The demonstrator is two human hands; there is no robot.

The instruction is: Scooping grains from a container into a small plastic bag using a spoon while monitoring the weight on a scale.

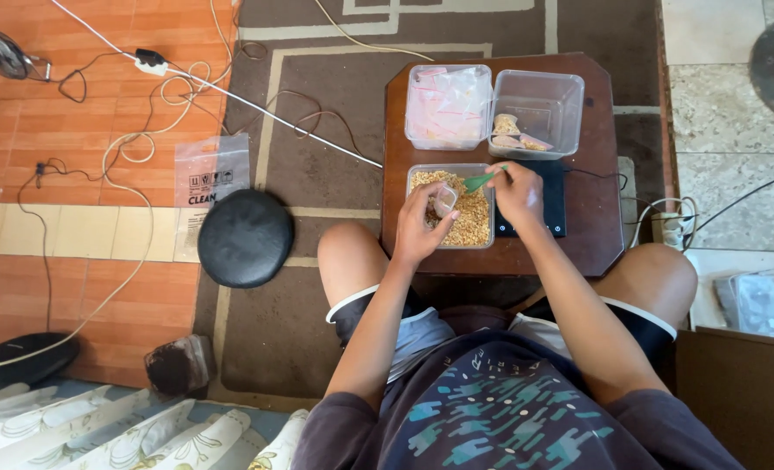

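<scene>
While the head camera looks straight down past the knees, both hands meet over the near-left corner of the small wooden table (596, 235), above a clear tub of tan grain (472, 228). The left hand (420, 228) is closed around a small clear pouch (444, 202), pinching it at the top so its mouth faces up and to the right. The right hand (519, 193) grips the handle of a green scoop (479, 181); its fingers are curled tight round it. The scoop's long axis runs roughly sideways — handle at the right, bowl pointing left toward the pouch — and the bowl sits just above and right of the pouch mouth, near it; whether they touch I cannot tell. So the pouch lies left and slightly toward the body from the scoop tip, with the right hand the nearer one to the black scale (543, 209) beside the tub.

Behind the grain tub stand two more clear tubs — one full of pink-and-white packets (448, 106), the other (539, 109) holding a few filled pouches at its bottom.

On the floor to the left lie a round black cushion (246, 237) and a loose plastic bag (211, 170) among cables.
</scene>
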